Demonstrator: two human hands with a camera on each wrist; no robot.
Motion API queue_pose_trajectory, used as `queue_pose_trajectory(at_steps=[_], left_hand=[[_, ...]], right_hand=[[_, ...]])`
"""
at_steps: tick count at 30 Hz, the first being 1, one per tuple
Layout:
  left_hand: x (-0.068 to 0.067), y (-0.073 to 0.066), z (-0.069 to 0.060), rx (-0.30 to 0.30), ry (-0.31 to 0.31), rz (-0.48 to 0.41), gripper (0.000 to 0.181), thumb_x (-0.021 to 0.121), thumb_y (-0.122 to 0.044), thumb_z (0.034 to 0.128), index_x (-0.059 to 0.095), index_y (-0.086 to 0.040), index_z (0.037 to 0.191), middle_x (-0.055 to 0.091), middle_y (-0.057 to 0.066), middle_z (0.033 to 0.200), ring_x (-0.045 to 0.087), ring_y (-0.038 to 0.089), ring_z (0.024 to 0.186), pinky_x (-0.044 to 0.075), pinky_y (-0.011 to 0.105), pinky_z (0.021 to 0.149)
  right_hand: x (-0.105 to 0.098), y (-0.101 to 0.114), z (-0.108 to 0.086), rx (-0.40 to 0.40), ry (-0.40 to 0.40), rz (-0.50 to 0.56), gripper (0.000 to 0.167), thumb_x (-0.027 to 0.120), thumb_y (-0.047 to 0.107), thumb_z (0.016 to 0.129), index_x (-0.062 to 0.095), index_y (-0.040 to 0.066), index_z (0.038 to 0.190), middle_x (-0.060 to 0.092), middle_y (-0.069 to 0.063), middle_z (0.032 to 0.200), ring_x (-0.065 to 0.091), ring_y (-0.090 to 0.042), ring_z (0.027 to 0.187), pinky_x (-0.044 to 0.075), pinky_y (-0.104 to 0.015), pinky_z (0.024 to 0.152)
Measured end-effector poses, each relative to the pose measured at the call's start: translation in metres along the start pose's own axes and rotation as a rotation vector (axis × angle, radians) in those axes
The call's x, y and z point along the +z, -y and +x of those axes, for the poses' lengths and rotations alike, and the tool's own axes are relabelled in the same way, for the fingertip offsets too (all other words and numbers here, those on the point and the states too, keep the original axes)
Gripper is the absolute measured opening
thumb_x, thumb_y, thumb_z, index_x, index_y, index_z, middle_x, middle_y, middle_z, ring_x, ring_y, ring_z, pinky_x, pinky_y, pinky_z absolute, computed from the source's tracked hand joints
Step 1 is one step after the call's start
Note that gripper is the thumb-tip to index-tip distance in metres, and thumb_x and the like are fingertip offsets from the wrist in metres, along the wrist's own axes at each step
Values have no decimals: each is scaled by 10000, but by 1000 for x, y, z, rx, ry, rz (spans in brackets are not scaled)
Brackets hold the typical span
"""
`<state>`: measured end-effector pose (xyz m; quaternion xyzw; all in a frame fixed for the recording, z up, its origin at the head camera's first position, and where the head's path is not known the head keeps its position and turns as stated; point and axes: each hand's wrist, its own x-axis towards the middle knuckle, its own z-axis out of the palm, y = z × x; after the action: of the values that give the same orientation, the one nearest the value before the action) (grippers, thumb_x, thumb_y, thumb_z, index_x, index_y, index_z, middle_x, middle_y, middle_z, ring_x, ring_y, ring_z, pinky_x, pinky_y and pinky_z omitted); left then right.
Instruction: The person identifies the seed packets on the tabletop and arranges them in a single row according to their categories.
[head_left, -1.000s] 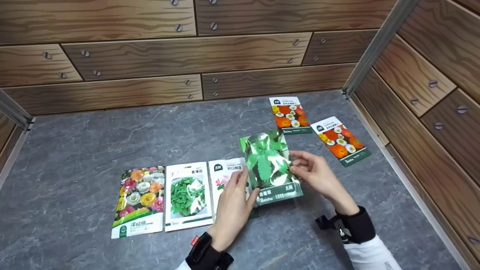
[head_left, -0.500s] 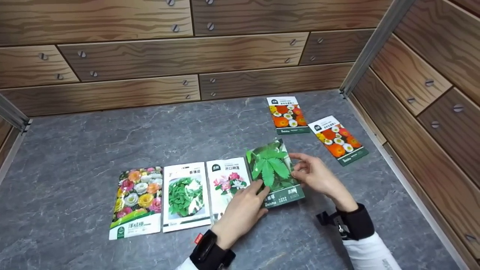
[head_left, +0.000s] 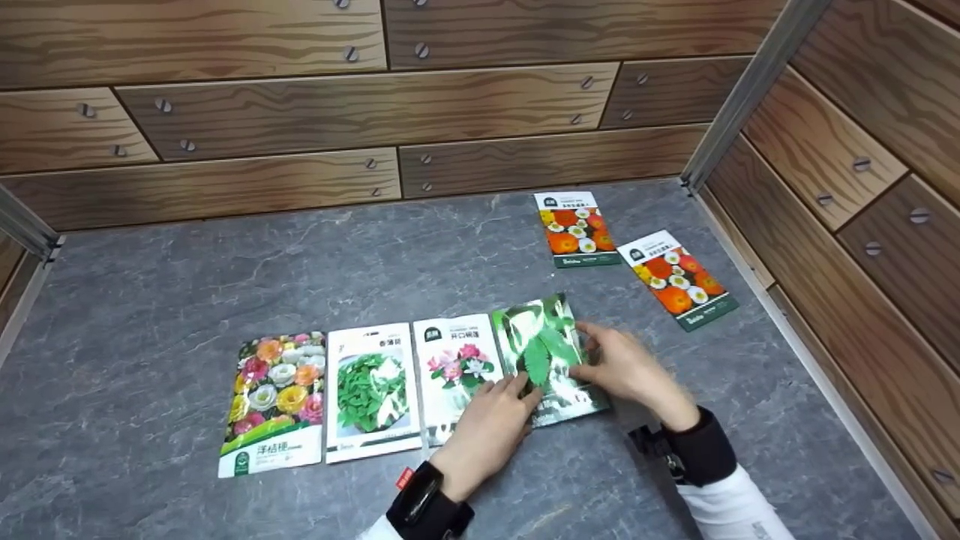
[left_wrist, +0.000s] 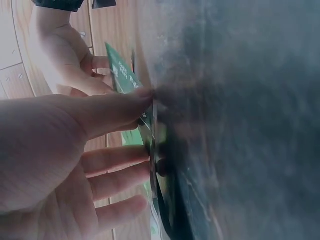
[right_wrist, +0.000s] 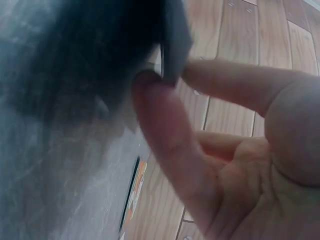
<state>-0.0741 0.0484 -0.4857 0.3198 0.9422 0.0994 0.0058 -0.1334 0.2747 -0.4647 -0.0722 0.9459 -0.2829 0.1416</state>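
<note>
"Wood-print panels back a grey marbled surface on my remote feed. Where's your packet?"

"Just right of lower centre: I have the green leaf packet at the right end of a row, after the mixed-flower packet, the white leafy packet and the pink-flower packet. Two orange-flower packets lie toward the upper right."

"Grip?"

"I see the right hand pinching its right edge between thumb and fingers. The left hand rests extended fingers on its lower left part."

"Which step would you call it?"

"Lining it up with the row, I judge; its right side looks tipped off the surface. Next seems to call for lowering that side and squaring it up."

"Which way does it point?"

"Long axis up the frame, top leaning left; picture side up, lettered band at the bottom, partly lost in glare. Whether it touches its neighbour, I can't tell."
</note>
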Motion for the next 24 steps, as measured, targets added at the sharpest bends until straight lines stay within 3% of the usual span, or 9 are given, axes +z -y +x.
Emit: queue_pose_trajectory(at_steps=[4, 7, 17, 21, 24], left_hand=[[2, 0, -1, 21, -41, 56, 345, 776, -280, 935, 744, -192, 1267, 704, 75, 1390, 691, 236, 1265, 594, 404, 1059], [3, 0, -1, 19, -44, 78, 390, 809, -313, 899, 744, -204, 1268, 704, 72, 1391, 689, 231, 1273, 595, 395, 1060], [1, 0, -1, -6, 1, 45, 443, 802, -328, 904, 723, -206, 1323, 667, 99, 1462, 663, 256, 1332, 581, 417, 1099], [1, 0, -1, -8, 13, 42, 432, 782, -309, 921, 717, -202, 1334, 651, 96, 1486, 648, 254, 1354, 580, 419, 1102], [1, 0, -1, -12, 21, 29, 426, 769, -289, 931, 712, -193, 1343, 643, 99, 1496, 643, 261, 1360, 583, 430, 1096]], right_hand=[[7, 2, 0, -4, -8, -118, 829, 838, 270, 882, 462, -101, 1520, 676, -331, 1324, 674, -472, 1198, 557, -604, 1046], [11, 3, -1, -10, -18, -178, 831, 845, 279, 870, 475, -92, 1514, 618, -356, 1415, 626, -526, 1281, 515, -644, 1102], [14, 5, -2, 14, 1, -276, 821, 830, 345, 886, 492, -44, 1524, 573, -337, 1434, 630, -526, 1237, 531, -665, 1052], [14, 4, -2, -52, -5, -282, 758, 828, 303, 898, 526, -36, 1505, 548, -272, 1479, 592, -478, 1318, 521, -629, 1097], [14, 4, -2, -93, 17, -274, 704, 799, 265, 930, 529, -41, 1503, 483, -265, 1590, 488, -490, 1453, 442, -636, 1193]])
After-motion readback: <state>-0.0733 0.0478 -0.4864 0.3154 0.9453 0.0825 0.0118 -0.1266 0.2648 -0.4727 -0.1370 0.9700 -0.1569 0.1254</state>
